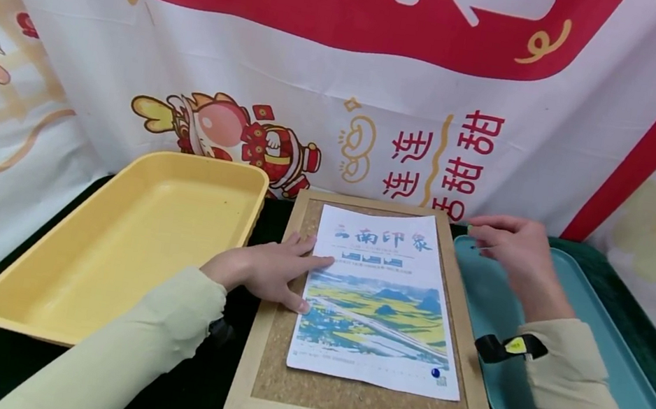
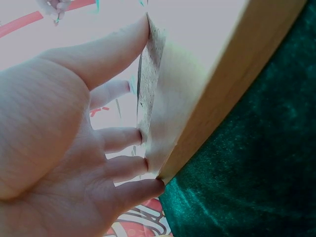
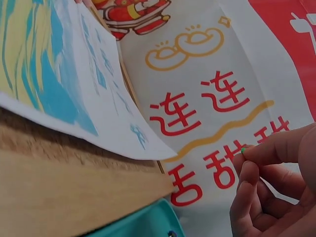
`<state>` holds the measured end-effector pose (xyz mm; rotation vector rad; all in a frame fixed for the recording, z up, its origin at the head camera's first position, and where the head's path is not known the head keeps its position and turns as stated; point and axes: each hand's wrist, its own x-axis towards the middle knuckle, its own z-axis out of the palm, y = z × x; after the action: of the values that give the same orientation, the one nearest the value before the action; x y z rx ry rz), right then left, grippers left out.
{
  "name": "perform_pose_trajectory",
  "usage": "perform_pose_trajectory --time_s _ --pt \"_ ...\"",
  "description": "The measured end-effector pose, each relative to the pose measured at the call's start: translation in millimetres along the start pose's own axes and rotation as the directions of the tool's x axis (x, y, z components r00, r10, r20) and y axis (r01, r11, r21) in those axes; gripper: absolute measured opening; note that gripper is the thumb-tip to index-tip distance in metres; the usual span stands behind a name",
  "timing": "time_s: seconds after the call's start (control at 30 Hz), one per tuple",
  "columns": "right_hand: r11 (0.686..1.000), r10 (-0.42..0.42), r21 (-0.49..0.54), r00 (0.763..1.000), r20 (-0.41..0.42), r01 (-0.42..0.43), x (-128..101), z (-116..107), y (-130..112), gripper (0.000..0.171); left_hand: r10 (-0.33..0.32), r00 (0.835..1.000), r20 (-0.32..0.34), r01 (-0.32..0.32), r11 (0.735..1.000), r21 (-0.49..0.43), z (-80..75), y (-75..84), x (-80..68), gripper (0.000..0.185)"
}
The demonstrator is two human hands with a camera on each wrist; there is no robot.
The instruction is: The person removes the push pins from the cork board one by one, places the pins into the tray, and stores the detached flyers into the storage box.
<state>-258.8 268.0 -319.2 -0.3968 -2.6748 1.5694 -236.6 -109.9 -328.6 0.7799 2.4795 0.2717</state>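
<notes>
A printed poster (image 1: 376,311) with a blue-and-yellow landscape lies on a wood-framed cork board (image 1: 362,404). One round dark-blue pushpin (image 1: 435,373) sits at its lower right corner. My left hand (image 1: 270,268) rests with spread fingers across the board's left frame, fingertips on the poster's left edge. Above the far end of the teal tray, my right hand (image 1: 517,257) pinches a tiny green pushpin (image 3: 243,150) between thumb and forefinger. Most of that pin is hidden by the fingertips.
On the left stands a deep yellow tray (image 1: 123,252); to the right, a shallow teal tray (image 1: 594,336) holds a small dark item near its far end. Dark green cloth (image 1: 192,389) covers the table. A printed white-and-red banner (image 1: 297,72) hangs right behind the board.
</notes>
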Motion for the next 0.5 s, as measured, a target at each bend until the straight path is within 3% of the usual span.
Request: perform_pose_trajectory --time_s 0.5 --pt "0.996 0.082 -0.032 0.996 -0.043 -0.084 16.6 -13.4 27.1 0.049 -0.003 1.0 -0.001 0.003 1.0 -0.011 -0.5 1.3 -0.6 0.087"
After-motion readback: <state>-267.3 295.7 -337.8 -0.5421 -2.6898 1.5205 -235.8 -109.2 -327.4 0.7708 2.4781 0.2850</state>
